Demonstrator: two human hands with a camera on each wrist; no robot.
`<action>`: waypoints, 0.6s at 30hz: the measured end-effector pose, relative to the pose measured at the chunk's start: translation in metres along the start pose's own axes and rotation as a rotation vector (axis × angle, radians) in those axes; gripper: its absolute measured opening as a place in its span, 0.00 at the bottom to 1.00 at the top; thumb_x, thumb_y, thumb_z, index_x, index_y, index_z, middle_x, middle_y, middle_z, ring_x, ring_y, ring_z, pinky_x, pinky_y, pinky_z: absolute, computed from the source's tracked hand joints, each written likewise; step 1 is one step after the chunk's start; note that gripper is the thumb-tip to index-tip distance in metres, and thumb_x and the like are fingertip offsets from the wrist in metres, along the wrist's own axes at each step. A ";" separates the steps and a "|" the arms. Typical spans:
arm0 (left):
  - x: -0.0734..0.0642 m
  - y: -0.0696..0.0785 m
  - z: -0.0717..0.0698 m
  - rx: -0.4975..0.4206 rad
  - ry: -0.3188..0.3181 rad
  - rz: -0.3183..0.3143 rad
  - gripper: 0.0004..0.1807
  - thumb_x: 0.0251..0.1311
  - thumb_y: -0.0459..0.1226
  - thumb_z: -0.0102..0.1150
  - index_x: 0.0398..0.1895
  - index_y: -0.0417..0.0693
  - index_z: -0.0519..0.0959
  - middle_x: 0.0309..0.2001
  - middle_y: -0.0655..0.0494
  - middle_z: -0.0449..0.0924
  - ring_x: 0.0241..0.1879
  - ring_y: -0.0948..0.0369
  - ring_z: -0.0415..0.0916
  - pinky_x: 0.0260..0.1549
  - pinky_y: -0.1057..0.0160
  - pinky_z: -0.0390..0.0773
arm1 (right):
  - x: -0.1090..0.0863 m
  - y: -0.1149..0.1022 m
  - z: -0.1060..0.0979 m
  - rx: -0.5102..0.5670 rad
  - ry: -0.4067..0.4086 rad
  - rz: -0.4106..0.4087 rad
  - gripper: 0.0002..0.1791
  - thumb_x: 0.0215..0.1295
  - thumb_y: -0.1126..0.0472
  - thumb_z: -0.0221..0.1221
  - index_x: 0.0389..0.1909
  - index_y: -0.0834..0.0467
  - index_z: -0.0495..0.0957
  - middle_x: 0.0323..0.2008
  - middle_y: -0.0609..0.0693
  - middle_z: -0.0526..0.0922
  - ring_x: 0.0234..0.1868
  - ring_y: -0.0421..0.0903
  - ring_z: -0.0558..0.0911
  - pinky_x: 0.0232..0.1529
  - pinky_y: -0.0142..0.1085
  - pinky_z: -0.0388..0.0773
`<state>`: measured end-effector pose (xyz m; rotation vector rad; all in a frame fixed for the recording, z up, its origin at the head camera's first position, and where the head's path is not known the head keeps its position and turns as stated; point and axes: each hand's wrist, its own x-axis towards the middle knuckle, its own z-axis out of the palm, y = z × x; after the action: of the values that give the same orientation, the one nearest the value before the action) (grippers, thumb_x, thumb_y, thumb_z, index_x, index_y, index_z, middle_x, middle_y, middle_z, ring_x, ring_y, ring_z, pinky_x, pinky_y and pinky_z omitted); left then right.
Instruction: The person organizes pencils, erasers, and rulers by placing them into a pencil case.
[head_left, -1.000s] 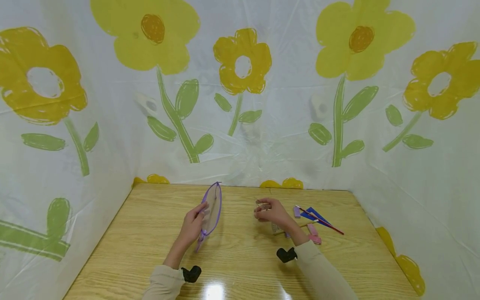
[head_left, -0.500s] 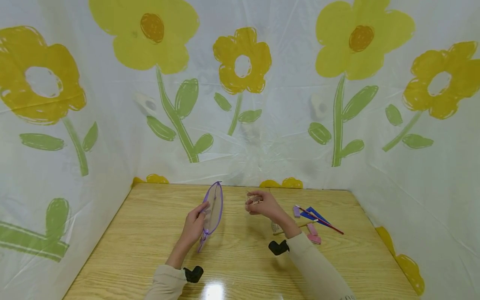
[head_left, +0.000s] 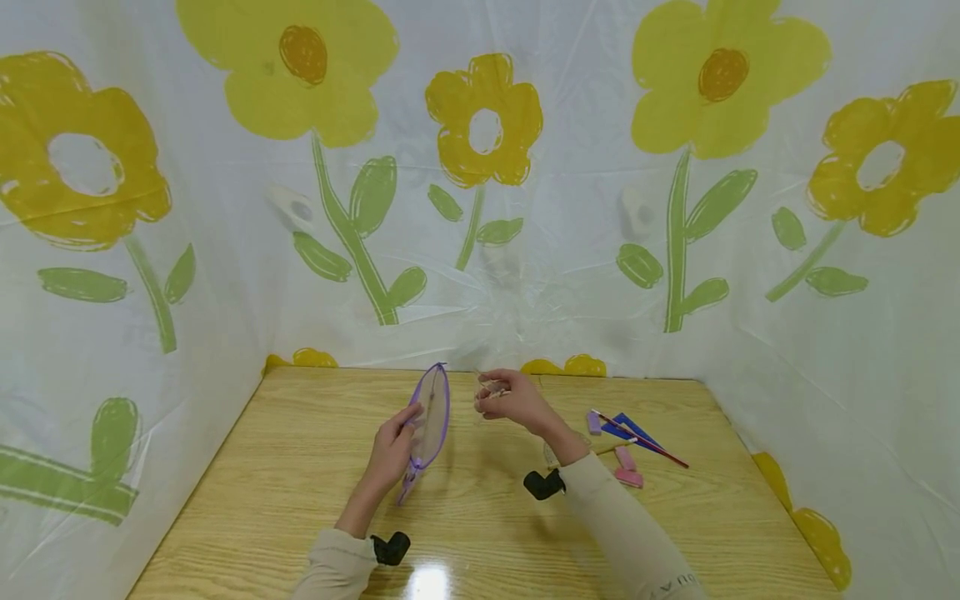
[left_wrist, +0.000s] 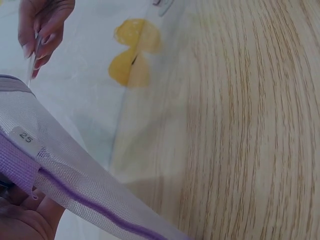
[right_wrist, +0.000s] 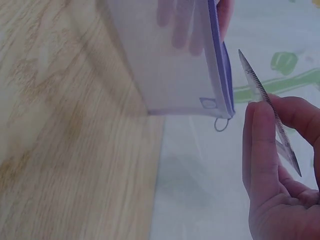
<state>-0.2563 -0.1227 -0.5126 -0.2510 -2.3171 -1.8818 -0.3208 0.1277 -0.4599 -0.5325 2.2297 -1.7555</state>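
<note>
Mesh pouch (head_left: 435,417) with purple edging is gripped by the left hand (head_left: 393,443) over the desk (head_left: 285,467); near it, the right hand (head_left: 516,400) pinches a clear, graduated ruler (right_wrist: 253,81), perhaps triangular, its full outline hard to see.

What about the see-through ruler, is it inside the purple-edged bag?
No, the right wrist view shows the right hand pinching the see-through ruler outside the purple-edged bag.

Wood-grain table (head_left: 262,467) — cluster at 2–3 o'clock from its middle: blue triangle (head_left: 622,419), red pencil (head_left: 640,438) across it, purple eraser (head_left: 594,423) at its 9–10, yellow pencil (head_left: 611,447) at 8, two pink erasers (head_left: 628,477) at 6 — part-hidden clear piece (head_left: 551,457) farther left.
</note>
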 end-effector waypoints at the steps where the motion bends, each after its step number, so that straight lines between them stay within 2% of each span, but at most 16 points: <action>1: 0.000 0.000 0.000 0.001 -0.001 -0.001 0.24 0.75 0.26 0.34 0.71 0.23 0.63 0.69 0.29 0.67 0.71 0.36 0.63 0.64 0.41 0.75 | 0.001 -0.001 0.001 0.000 -0.003 -0.002 0.28 0.66 0.65 0.66 0.66 0.64 0.73 0.45 0.59 0.83 0.45 0.58 0.87 0.48 0.44 0.89; 7: 0.000 0.002 0.002 -0.015 -0.013 -0.025 0.25 0.76 0.27 0.34 0.72 0.25 0.62 0.71 0.31 0.66 0.71 0.38 0.64 0.65 0.41 0.74 | 0.008 -0.008 0.005 0.011 -0.019 -0.012 0.29 0.66 0.66 0.65 0.67 0.65 0.72 0.44 0.59 0.83 0.46 0.60 0.87 0.48 0.45 0.89; 18: 0.002 0.004 0.005 -0.016 -0.020 -0.009 0.24 0.76 0.27 0.34 0.71 0.24 0.63 0.71 0.29 0.65 0.72 0.37 0.61 0.65 0.41 0.73 | 0.017 -0.017 0.012 0.023 -0.025 -0.020 0.28 0.65 0.68 0.65 0.65 0.68 0.72 0.43 0.60 0.83 0.41 0.56 0.88 0.46 0.44 0.90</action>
<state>-0.2578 -0.1169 -0.5095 -0.2631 -2.3201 -1.9117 -0.3292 0.1061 -0.4458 -0.5706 2.1920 -1.7715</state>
